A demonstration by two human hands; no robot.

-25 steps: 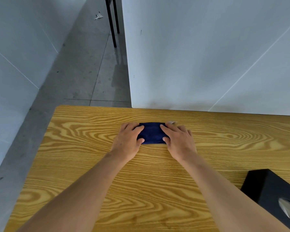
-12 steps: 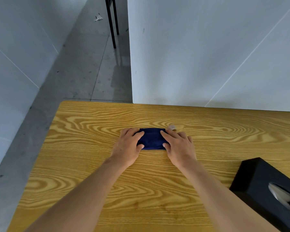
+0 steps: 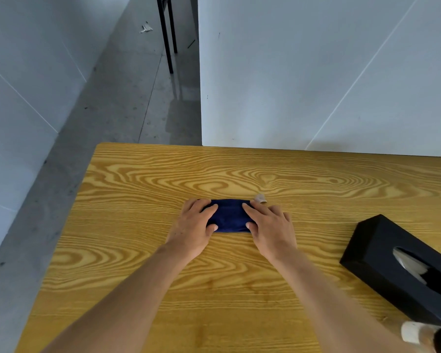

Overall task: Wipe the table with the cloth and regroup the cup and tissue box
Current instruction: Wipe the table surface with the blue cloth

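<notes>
A folded dark blue cloth (image 3: 229, 215) lies on the wooden table (image 3: 138, 250), a little beyond its middle. My left hand (image 3: 192, 229) presses on the cloth's left end and my right hand (image 3: 270, 229) on its right end, fingers on top and thumbs at the near edge. A small pale tag (image 3: 260, 198) sticks out at the cloth's far right corner. A black tissue box (image 3: 382, 253) lies at an angle on the right, a tissue showing in its slot. A white and dark object (image 3: 423, 336), cut off at the bottom right corner, cannot be identified.
A white wall panel (image 3: 316, 72) stands right behind the table's far edge. The table's left edge drops to a grey concrete floor (image 3: 127, 98). Black metal legs (image 3: 167, 34) stand on the floor farther back.
Both hands have slid the cloth toward me across the wood grain. The view has shifted, and more of the tissue box now shows at the right.
</notes>
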